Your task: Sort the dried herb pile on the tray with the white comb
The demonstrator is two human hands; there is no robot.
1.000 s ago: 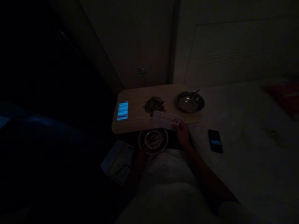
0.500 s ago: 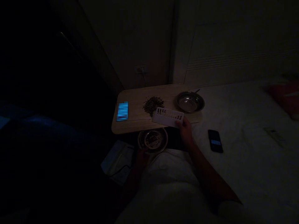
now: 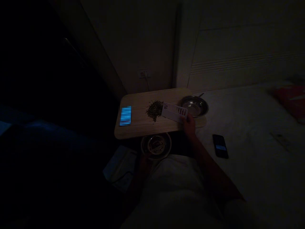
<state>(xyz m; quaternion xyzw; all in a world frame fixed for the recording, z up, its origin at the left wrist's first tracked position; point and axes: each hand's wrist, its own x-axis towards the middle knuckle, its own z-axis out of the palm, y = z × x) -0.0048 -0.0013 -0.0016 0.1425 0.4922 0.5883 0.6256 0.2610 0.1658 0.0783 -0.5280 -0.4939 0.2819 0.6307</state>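
In the dim head view, my right hand [image 3: 189, 126] grips the right end of a white slotted plastic tray [image 3: 172, 115], held over the wooden table [image 3: 133, 130]. The tray's left end is at the edge of a pile of small dark bits [image 3: 154, 109], which look like seeds or dried leaves. My left hand [image 3: 145, 159] is closed on the near rim of a metal bowl [image 3: 168, 149] below the table's front edge. A second metal bowl [image 3: 194, 106], with a handle sticking up behind it, sits at the table's right end.
A lit, blurred phone [image 3: 125, 115] lies on the table's left side. Another phone [image 3: 220, 146] rests on the white bedding [image 3: 250, 178] at right, with a red item [image 3: 292, 98] farther back. A pale box [image 3: 120, 167] with a cable stands lower left. A wall socket [image 3: 144, 73] is behind.
My right hand has brought the slotted tray up and slightly right, uncovering more of the pile's near side. My left hand stays at the lower bowl. The view has shifted slightly.
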